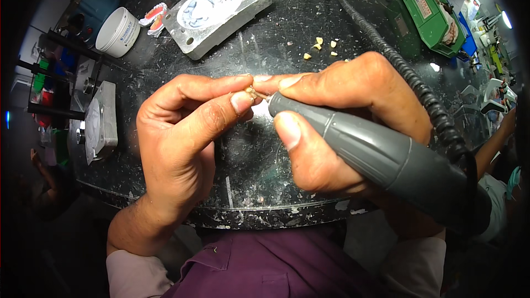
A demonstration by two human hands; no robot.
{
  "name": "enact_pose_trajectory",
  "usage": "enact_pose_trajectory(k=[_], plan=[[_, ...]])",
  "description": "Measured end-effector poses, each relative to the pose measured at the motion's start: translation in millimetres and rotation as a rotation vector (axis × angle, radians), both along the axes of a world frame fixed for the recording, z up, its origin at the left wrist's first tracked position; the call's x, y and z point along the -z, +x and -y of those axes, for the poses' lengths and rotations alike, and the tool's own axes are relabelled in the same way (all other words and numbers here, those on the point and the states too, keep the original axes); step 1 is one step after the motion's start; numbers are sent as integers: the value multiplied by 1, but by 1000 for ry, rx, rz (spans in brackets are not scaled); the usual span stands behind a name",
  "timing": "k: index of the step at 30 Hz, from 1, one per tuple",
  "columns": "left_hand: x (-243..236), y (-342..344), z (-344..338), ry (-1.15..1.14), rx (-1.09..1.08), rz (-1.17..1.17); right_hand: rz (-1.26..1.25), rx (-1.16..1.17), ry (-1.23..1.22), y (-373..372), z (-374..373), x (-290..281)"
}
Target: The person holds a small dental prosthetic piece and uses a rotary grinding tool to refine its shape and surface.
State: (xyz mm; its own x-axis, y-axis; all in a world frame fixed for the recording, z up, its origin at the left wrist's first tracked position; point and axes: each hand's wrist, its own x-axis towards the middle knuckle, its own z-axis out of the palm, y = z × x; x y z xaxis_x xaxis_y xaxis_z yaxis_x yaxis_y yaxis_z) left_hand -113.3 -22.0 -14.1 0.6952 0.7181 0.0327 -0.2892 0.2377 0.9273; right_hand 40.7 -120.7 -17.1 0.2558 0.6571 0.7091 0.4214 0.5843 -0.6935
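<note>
My left hand [182, 124] pinches a small yellowish piece [251, 91] between thumb and forefinger; it looks like a denture tooth, though the fingertips hide most of it. My right hand [337, 116] is wrapped round a dark grey rotary handpiece [370, 149], thumb below and fingers over the top. The thin bit [263, 97] at the handpiece's nose points left and meets or nearly meets the piece; whether they touch I cannot tell. Both hands' fingertips come together over the black bench. Beyond them lie several loose yellowish teeth [317, 44].
A metal flask half [221, 30] with a white and blue mould stands at the far left, beside denture models [156, 19] and a white tub [118, 32]. The handpiece's coiled cord [406, 69] runs along the right. Green bins [428, 14] sit far right; another flask half [103, 122] stands left.
</note>
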Motion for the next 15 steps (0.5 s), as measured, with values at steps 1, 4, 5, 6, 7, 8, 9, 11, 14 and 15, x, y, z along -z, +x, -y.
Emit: enact_pose_trajectory(k=[1, 4, 5, 6, 7, 8, 9, 11, 14, 15], plan=[[-1, 1, 1, 69, -18, -10, 0, 2, -1, 0, -1, 3], [-6, 1, 4, 231, -90, -107, -52, -14, 15, 3, -3, 11], [-6, 1, 5, 231, -91, -107, -38, -17, -23, 5, -2, 10], [-7, 1, 5, 267, -102, -116, -22, -19, -61, 5, -1, 8], [-8, 2, 6, 303, -112, -124, -20, -19, -62, 4, 0, 2], [-8, 2, 6, 302, -112, -121, 37, 21, -111, 2, 3, -7], [-8, 2, 6, 263, -108, -112, 89, 56, -157, 2, 4, -11], [-8, 2, 4, 226, -109, -105, -74, -17, -147, 3, 1, -3], [-6, 1, -2, 75, -36, -61, -186, -28, -99, 4, 1, 7], [-3, 0, -5, -4, 18, -23, -206, -36, -127, 3, 2, 3]])
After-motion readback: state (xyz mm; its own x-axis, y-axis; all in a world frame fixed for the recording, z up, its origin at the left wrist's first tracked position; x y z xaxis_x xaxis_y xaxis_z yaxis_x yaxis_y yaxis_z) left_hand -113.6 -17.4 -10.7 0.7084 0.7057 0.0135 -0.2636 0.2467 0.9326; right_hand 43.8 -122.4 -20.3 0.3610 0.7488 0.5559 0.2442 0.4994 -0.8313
